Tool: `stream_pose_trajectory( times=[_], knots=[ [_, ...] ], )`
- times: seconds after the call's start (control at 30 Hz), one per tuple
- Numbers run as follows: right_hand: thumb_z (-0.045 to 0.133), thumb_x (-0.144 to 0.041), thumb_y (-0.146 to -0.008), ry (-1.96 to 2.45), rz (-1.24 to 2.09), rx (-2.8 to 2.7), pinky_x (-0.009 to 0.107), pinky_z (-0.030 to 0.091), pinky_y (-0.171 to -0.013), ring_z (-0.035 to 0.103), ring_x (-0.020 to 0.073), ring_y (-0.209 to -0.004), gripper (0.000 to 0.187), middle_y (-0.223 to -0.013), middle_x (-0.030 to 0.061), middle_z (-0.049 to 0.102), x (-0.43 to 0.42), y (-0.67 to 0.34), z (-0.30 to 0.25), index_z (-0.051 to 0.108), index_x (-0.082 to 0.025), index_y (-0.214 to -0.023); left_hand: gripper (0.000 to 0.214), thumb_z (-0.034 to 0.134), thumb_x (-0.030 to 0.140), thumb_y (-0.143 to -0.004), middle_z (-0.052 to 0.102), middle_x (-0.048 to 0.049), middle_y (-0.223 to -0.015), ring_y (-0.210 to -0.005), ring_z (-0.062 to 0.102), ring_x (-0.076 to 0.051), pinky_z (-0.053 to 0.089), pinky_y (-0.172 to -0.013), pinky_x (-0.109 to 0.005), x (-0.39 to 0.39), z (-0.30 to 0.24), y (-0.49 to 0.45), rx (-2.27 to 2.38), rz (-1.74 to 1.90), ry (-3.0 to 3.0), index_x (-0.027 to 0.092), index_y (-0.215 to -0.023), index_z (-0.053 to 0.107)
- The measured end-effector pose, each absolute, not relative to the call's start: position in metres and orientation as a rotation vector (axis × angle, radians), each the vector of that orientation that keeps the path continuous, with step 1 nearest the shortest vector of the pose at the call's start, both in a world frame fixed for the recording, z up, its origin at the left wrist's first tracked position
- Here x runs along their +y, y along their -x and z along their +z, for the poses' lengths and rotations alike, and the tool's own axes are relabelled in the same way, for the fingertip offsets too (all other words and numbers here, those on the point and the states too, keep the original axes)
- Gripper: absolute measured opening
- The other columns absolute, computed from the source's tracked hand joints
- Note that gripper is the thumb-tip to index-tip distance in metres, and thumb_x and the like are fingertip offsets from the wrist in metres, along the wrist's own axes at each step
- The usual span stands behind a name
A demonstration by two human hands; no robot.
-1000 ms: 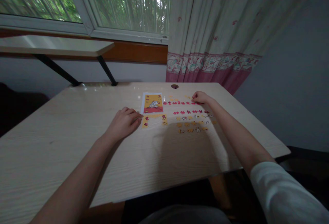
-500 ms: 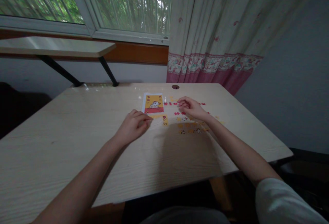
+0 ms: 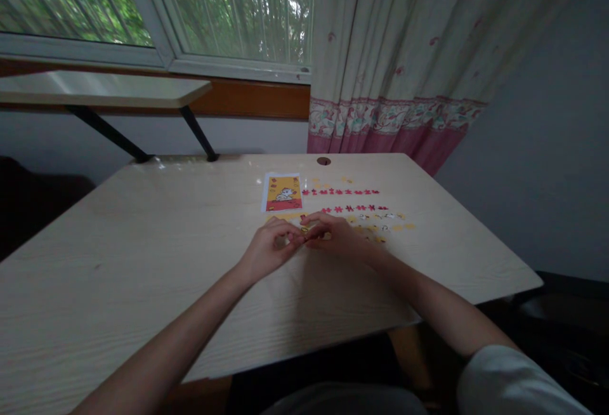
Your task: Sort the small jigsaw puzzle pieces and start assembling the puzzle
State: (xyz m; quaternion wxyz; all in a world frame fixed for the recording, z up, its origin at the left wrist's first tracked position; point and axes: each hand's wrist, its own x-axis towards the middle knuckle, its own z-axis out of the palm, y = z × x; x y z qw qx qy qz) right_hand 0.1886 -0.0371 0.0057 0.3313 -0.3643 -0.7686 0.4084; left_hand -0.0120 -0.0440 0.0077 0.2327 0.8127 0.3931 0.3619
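My left hand (image 3: 271, 247) and my right hand (image 3: 335, 237) meet low over the table, fingertips nearly touching. Both are closed in a pinch at a tiny dark puzzle piece (image 3: 305, 239), mostly covered by the fingers. Right behind them lies a joined yellow puzzle strip (image 3: 288, 216), its right end partly hidden by my right hand. Beyond the strip rests a picture card (image 3: 284, 193) showing a white animal on yellow and red. Loose red puzzle pieces (image 3: 349, 209) lie in two rows to the right, with yellow and white pieces (image 3: 385, 228) nearer me, some behind my right hand.
The pale wooden table (image 3: 166, 263) has a round cable hole (image 3: 324, 161) near its back edge. A raised shelf (image 3: 104, 88) on black supports (image 3: 197, 132) stands at the back left. Behind the table hangs a curtain (image 3: 380, 85) beside the window (image 3: 238, 15).
My right hand has come from above the far red row, toward me and left, to meet my left hand. My left hand has shifted right and slightly nearer, off the yellow strip.
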Motion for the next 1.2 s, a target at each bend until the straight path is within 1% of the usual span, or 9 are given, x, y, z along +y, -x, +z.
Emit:
stream_pose_trajectory(
  times=[0.13,0.3,0.4,0.47,0.53,0.67,0.83,1.03,1.2],
  knots=[
    [0.068,-0.021,-0.072,0.987,1.047,-1.944,0.024,0.050,-0.066,0.065,0.0113,-0.072,0.034,-0.080,-0.0003,0.070,-0.039,-0.184,0.001,0.059,-0.021,-0.104,0.010,0.058,0.024,-0.077,0.069,-0.0032,-0.076,-0.076,0.059,-0.018,0.044,-0.073,-0.033,-0.044,0.007,0.011,1.085,0.996,-2.225,0.020,-0.074,0.067],
    [0.069,-0.023,-0.072,0.966,0.972,-1.832,0.025,0.052,-0.068,0.066,0.0120,-0.073,0.025,-0.081,0.0012,0.070,-0.036,-0.183,-0.008,0.062,-0.020,-0.096,0.014,0.057,0.027,-0.078,0.068,-0.0035,-0.075,-0.076,0.060,-0.018,0.045,-0.073,-0.033,-0.045,0.011,0.010,1.146,1.021,-2.147,0.020,-0.073,0.067],
    [0.067,-0.025,-0.075,0.935,0.908,-1.839,0.024,0.052,-0.067,0.066,0.0118,-0.072,0.021,-0.079,0.0006,0.071,-0.036,-0.183,-0.007,0.063,-0.020,-0.095,0.015,0.057,0.029,-0.076,0.068,-0.0040,-0.075,-0.074,0.060,-0.018,0.045,-0.072,-0.032,-0.044,0.011,0.009,1.156,1.014,-2.033,0.019,-0.071,0.067],
    [0.065,-0.025,-0.078,0.937,0.786,-1.889,0.025,0.051,-0.068,0.066,0.0118,-0.073,0.018,-0.080,0.0009,0.071,-0.036,-0.185,-0.004,0.064,-0.021,-0.095,0.014,0.058,0.029,-0.074,0.068,-0.0043,-0.073,-0.071,0.060,-0.017,0.046,-0.069,-0.031,-0.042,0.010,0.009,1.160,1.020,-1.886,0.018,-0.069,0.066],
    [0.064,-0.028,-0.080,0.941,0.568,-1.968,0.026,0.050,-0.071,0.065,0.0128,-0.076,0.015,-0.084,0.0023,0.071,-0.037,-0.188,-0.001,0.066,-0.021,-0.093,0.014,0.059,0.029,-0.071,0.067,-0.0041,-0.069,-0.066,0.060,-0.016,0.046,-0.064,-0.029,-0.040,0.008,0.008,1.160,1.039,-1.723,0.017,-0.066,0.064],
    [0.062,-0.036,-0.081,0.896,0.157,-2.099,0.029,0.045,-0.074,0.062,0.0153,-0.081,0.020,-0.084,0.0043,0.070,-0.036,-0.192,0.001,0.068,-0.021,-0.092,0.013,0.062,0.028,-0.067,0.066,-0.0029,-0.063,-0.059,0.058,-0.014,0.046,-0.059,-0.026,-0.037,0.006,0.007,1.155,1.068,-1.571,0.016,-0.061,0.064],
    [0.058,-0.041,-0.084,0.842,-0.107,-2.181,0.028,0.038,-0.070,0.057,0.0139,-0.076,0.022,-0.078,0.0022,0.067,-0.036,-0.192,0.001,0.069,-0.023,-0.088,0.014,0.064,0.029,-0.067,0.066,-0.0028,-0.063,-0.060,0.058,-0.014,0.046,-0.059,-0.026,-0.037,0.006,0.007,1.142,1.051,-1.577,0.016,-0.061,0.065],
    [0.056,-0.038,-0.087,0.833,-0.192,-2.240,0.028,0.034,-0.069,0.055,0.0143,-0.075,0.020,-0.078,0.0020,0.068,-0.039,-0.192,0.005,0.068,-0.022,-0.087,0.017,0.065,0.032,-0.068,0.067,-0.0030,-0.063,-0.061,0.058,-0.014,0.047,-0.059,-0.025,-0.037,0.004,0.008,1.124,1.033,-1.622,0.016,-0.063,0.066],
    [0.050,-0.040,-0.089,0.992,-0.089,-2.281,0.031,0.033,-0.077,0.056,0.0164,-0.083,0.023,-0.084,0.0031,0.068,-0.042,-0.195,0.009,0.067,-0.025,-0.092,0.020,0.063,0.037,-0.071,0.068,-0.0046,-0.071,-0.062,0.058,-0.015,0.046,-0.057,-0.027,-0.032,0.001,0.012,1.142,1.122,-1.638,0.017,-0.074,0.068]
  ],
)
